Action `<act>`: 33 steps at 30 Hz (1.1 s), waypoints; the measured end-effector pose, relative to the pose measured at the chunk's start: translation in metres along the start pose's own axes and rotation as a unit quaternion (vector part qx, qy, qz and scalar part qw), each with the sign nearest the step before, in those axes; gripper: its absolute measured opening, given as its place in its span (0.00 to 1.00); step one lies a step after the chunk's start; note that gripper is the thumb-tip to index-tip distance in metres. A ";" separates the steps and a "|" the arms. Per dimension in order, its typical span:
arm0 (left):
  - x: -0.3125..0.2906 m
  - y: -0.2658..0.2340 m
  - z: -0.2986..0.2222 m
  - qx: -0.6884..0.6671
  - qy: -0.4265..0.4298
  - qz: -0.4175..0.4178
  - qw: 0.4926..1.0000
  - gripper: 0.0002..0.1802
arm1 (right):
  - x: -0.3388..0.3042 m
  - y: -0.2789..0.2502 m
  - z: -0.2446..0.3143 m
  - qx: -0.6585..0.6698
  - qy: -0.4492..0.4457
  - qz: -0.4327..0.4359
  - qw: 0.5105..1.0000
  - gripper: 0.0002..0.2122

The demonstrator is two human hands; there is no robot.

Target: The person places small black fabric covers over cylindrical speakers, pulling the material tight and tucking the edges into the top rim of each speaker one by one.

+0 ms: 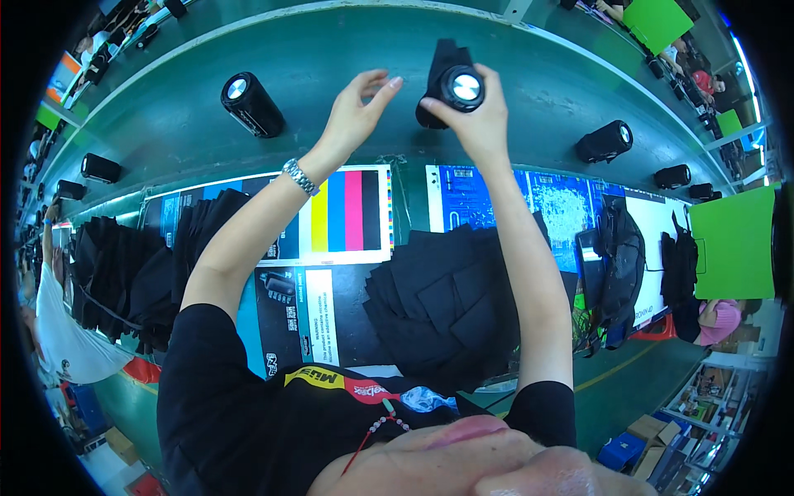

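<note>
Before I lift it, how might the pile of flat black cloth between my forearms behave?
The black cloth pile may slide apart, since its pieces overlap loosely. Each piece looks thin, so is probably light, and its matte fabric suggests floppiness.

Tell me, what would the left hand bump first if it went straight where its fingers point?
Probably the black speaker in the right hand, or the dark cloth with it: the left hand points roughly that way. Depth is unclear, so it might pass above or beneath.
</note>
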State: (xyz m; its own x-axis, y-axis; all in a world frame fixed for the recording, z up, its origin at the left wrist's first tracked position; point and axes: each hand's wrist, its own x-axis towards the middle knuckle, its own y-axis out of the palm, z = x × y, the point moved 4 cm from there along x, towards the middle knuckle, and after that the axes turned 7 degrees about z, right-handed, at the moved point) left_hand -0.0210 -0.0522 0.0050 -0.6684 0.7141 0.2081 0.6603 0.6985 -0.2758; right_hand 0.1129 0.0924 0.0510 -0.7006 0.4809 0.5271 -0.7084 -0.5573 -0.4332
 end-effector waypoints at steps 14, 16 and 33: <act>0.083 0.037 -0.035 -0.008 -0.086 0.257 0.963 0.18 | -0.006 -0.001 -0.030 0.044 0.149 0.050 0.987 0.44; 0.087 0.039 -0.043 -0.027 -0.049 0.258 0.964 0.14 | -0.002 -0.004 -0.036 0.034 0.166 0.043 0.985 0.46; 0.073 0.052 -0.060 -0.196 0.115 0.019 0.974 0.21 | 0.021 -0.046 -0.106 0.453 0.181 0.007 0.873 0.38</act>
State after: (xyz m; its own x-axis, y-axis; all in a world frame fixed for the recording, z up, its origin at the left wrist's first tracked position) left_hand -0.0153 0.0389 0.0619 -0.5771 0.6993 0.4218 0.7926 0.6041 0.0830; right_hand 0.1213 0.2000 0.0043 -0.8060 0.5610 0.1888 -0.4567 -0.7923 0.4045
